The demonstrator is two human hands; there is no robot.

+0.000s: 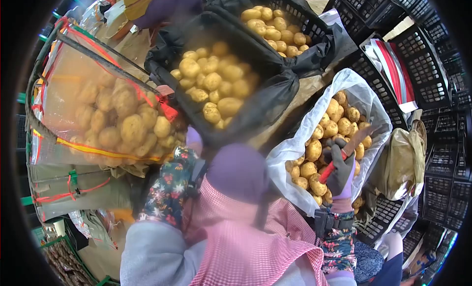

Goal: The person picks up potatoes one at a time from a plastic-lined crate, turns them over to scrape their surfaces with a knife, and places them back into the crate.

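My right hand [338, 169], in a dark glove, is closed round the red handle of a knife [350, 147], its brownish blade pointing up and right. It is over potatoes [309, 170] in a crate lined with white plastic [286, 153]. My left arm, in a floral sleeve, reaches toward the clear bag of potatoes [132, 128] on the left. Of my left hand [194, 138] only a purple cuff part shows beside the bag; its fingers are hidden.
Two crates lined with black plastic [265, 109] hold potatoes ahead. A metal-framed stand [93, 55] surrounds the clear bag. Black crates [423, 65] are stacked at right, near a khaki bag [404, 163]. Another person's purple clothing [169, 8] shows at the top.
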